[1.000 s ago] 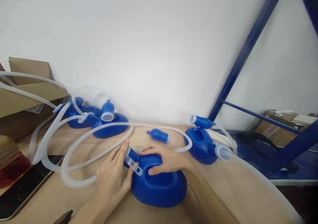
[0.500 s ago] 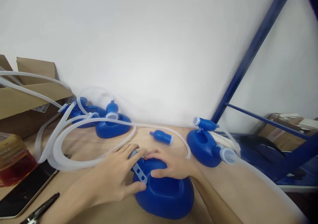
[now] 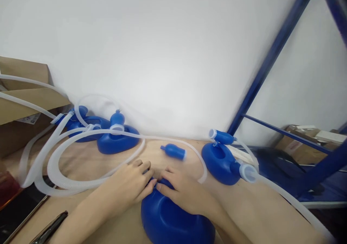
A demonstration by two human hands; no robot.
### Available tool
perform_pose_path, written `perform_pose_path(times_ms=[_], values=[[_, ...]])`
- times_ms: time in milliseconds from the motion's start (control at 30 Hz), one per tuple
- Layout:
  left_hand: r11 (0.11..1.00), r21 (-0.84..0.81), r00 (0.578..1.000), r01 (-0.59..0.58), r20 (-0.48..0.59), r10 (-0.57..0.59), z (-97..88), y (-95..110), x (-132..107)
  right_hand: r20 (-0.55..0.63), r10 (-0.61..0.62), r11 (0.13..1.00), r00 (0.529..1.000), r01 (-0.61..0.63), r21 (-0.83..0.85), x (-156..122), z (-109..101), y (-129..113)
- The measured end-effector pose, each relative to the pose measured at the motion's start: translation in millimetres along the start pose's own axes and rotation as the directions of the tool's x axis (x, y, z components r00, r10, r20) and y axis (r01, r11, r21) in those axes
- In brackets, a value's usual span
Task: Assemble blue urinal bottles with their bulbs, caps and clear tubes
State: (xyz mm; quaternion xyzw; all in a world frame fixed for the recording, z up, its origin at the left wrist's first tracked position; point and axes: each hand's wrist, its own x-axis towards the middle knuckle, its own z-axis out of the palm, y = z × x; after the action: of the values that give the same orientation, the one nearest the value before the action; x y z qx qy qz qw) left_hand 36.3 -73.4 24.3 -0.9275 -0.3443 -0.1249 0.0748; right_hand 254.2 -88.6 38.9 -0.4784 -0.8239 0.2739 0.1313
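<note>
A blue plastic urinal bottle (image 3: 173, 220) with a moulded handle lies in front of me at the bottom middle. My left hand (image 3: 133, 182) is closed round its neck end, the thumb pressed in near the index finger. From the other side my right hand (image 3: 182, 190) grips the same end, thumb and fingers pinched close to my left thumb. The hands hide the bottle's mouth and whatever small part lies between the fingertips. Beyond them, a small blue bottle-shaped piece (image 3: 174, 151) with a pale rim rests on the table.
Two more blue urinal bottles (image 3: 115, 143) stand at the back left among looped white hoses (image 3: 70, 181). Another blue bottle (image 3: 218, 164) with a hose sits right. A cardboard box (image 3: 32, 101), dark phone (image 3: 21, 208) and black pen-like tool (image 3: 50, 229) are left; a blue frame (image 3: 265, 67) rises right.
Both hands have drawn together at the bottle's neck, and the left thumb has moved up to it. The pale strap with holes is now hidden. The view has shifted slightly right.
</note>
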Motion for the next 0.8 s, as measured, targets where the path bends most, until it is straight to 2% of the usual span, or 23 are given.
perform_pose_path(times_ms=[200,367,533,667,733,800], values=[[0.997,0.019,0.997,0.081,0.001,-0.081,1.1,5,-1,-0.01,0.074,0.991,0.997,-0.073,0.108,3,3,1],[0.996,0.053,0.997,0.071,0.022,-0.072,6.7,8,0,-0.013,0.09,0.99,0.996,-0.088,0.109,6,1,5],[0.963,0.024,0.961,0.27,0.056,-0.271,8.6,16,4,-0.031,0.085,0.993,0.996,-0.082,0.085,7,6,3],[0.97,-0.094,0.974,0.222,0.055,-0.218,0.8,15,1,-0.078,0.077,0.992,0.994,-0.069,0.104,4,8,4],[0.971,-0.117,0.977,0.207,0.068,-0.2,-6.1,11,-4,-0.031,0.075,0.983,0.997,-0.069,0.167,5,3,10],[0.968,-0.119,0.97,0.221,0.134,-0.205,-14.6,5,-12,0.059,0.071,0.96,0.996,-0.084,0.268,11,-3,20]])
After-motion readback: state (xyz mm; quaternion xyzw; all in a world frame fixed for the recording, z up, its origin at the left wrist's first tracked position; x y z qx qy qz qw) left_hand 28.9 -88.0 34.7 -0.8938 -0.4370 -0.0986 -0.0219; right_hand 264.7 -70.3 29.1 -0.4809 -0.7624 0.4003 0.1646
